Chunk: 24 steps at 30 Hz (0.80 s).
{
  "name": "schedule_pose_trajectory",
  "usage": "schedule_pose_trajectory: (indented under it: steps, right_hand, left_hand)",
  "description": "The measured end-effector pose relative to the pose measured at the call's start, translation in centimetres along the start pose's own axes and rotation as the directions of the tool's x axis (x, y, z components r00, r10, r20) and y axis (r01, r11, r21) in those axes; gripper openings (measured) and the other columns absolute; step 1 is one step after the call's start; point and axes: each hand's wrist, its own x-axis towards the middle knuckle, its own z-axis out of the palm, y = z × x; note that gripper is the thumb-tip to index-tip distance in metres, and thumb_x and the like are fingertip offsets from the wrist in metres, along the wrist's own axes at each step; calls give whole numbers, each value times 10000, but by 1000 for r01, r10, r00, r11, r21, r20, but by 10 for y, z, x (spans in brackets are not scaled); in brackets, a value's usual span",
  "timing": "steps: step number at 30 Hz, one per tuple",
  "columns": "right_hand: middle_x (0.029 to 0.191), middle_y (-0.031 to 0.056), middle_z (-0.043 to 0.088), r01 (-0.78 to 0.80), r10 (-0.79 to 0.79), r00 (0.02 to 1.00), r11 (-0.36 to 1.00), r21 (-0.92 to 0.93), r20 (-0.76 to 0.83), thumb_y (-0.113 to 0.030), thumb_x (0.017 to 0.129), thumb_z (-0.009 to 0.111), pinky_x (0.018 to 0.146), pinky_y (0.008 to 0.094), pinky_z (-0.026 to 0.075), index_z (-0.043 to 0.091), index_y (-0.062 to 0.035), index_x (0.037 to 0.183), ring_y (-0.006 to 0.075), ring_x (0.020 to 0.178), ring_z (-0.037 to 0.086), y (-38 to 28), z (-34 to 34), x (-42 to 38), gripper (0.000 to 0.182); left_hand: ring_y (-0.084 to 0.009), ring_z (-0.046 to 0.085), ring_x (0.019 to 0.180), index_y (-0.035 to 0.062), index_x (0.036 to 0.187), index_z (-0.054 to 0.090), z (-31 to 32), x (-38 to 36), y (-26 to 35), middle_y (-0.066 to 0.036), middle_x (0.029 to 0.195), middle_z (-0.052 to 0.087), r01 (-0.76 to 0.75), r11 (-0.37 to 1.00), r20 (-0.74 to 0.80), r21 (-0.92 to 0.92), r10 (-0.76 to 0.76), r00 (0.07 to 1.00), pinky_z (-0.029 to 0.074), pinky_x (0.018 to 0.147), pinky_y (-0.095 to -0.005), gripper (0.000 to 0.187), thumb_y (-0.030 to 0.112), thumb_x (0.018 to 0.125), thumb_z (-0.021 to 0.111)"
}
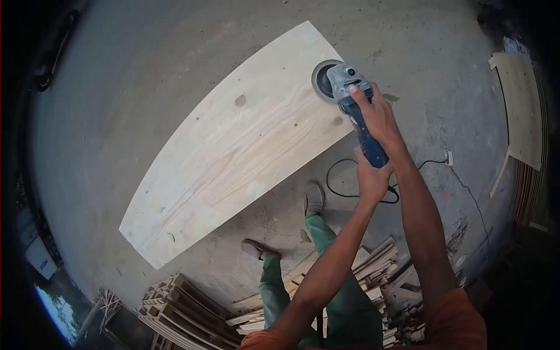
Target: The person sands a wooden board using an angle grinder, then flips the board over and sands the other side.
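Observation:
An angle grinder (364, 131) with a blue body and grey metal head rests its round disc (322, 81) on the right end of a large pale wooden board (233, 151). The board has one curved long edge and several knots. My right hand (378, 114) is wrapped round the front of the grinder, thumb on its head. Farther back, my left hand (373, 178) grips the rear end of the body, near the cord. The disc's underside is hidden against the wood.
A black cord (329, 181) loops on the concrete floor to a white plug connection (448, 157). My shoes (314, 198) stand beside the board. Curved wooden pieces (186, 309) and scrap strips (373, 268) lie near my legs. Stacked panels (521, 105) are at right.

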Motion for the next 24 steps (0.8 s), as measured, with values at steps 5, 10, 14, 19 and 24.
schedule_pose_trajectory:
  steps: [5, 10, 14, 19, 24]
  right_hand:
    - [1146, 279, 675, -75, 61, 991, 990, -119, -117, -751, 859, 547, 966, 439, 486, 554, 16, 1306, 396, 1083, 664, 21, -84, 2, 888]
    - [1139, 284, 675, -18, 16, 996, 1000, -21, -86, -745, 863, 547, 962, 437, 491, 559, 23, 1303, 395, 1083, 665, 21, -47, -9, 885]
    - [1124, 297, 670, 38, -40, 995, 999, -18, -90, -750, 862, 545, 965, 448, 492, 556, 26, 1308, 409, 1091, 661, 3, -27, 21, 895]
    - [1149, 321, 654, -9, 7, 994, 1000, -16, -113, -774, 863, 518, 964, 459, 495, 539, 26, 1343, 432, 1093, 655, -6, -17, 38, 933]
    - [1147, 270, 670, -77, 77, 989, 997, 4, -128, -708, 907, 528, 953, 431, 495, 552, 2, 1357, 368, 1077, 664, 29, -34, -14, 842]
  left_hand:
    - [-208, 623, 974, 13, 1284, 399, 79, -11, 8, -136, 1076, 620, 92, 989, 138, -120, -75, 988, 501, 882, -365, 644, 238, 833, 800]
    - [-209, 626, 963, 14, 1276, 399, 46, -15, -1, -134, 1074, 621, 87, 996, 55, -16, -86, 995, 506, 869, -364, 650, 234, 821, 808]
    - [-172, 625, 846, 4, 1250, 401, 28, 25, -7, -124, 1031, 616, -68, 995, 36, -79, 71, 997, 526, 733, -325, 634, 230, 817, 806]
    - [-164, 621, 802, 2, 1229, 396, 8, 36, 18, -124, 1015, 615, -25, 998, 70, 49, 22, 997, 525, 686, -316, 618, 241, 827, 801]
    - [-232, 661, 914, 0, 1248, 394, 25, -17, -6, -165, 1070, 636, 74, 996, 84, 49, -78, 993, 532, 794, -360, 660, 258, 820, 826]
